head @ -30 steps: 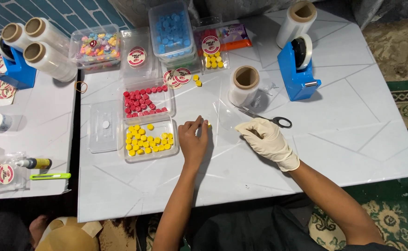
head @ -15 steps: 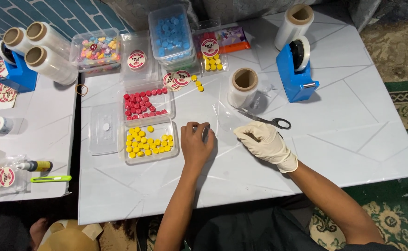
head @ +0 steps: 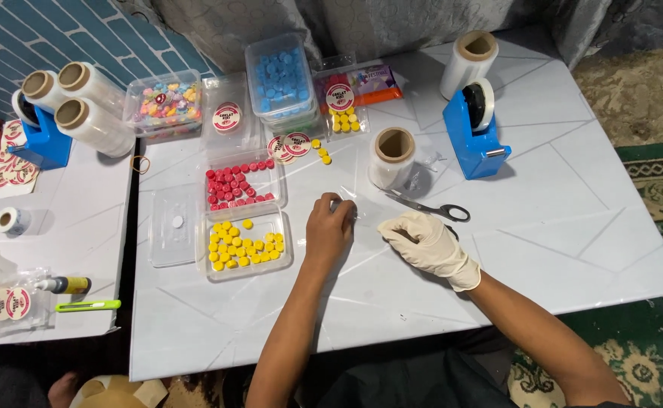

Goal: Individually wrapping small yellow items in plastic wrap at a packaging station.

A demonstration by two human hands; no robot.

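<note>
Left hand [head: 330, 230]: bare, closed, pinching clear film [head: 362, 227] to keep it flat on the table [head: 573, 227].
Right hand [head: 422, 242]: gloved, closed on film, right of the left hand.
Scissors [head: 430, 208]: just beyond the right hand.

The surface [head: 588, 196] was white with thin grey lines crossing it at angles. The right hand [head: 426, 242] wore a cream glove; the left hand [head: 330, 230] was bare. The tray of yellow pieces [head: 244, 245] was clear plastic, as was the tray of red pieces [head: 239, 183] behind it. The lidded box [head: 280, 79] held pale blue pieces, and another box [head: 164, 102] held sweets in mixed pink, yellow and green. The tape dispenser [head: 474, 136] was bright blue, with a second blue one [head: 40, 136] at the far left. The scissors [head: 437, 209] had black handles. The round stickers [head: 290, 145] were white and red. The rug [head: 649, 340] was dark green with a cream floral pattern, and the wall [head: 21, 38] showed blue brickwork.
</note>
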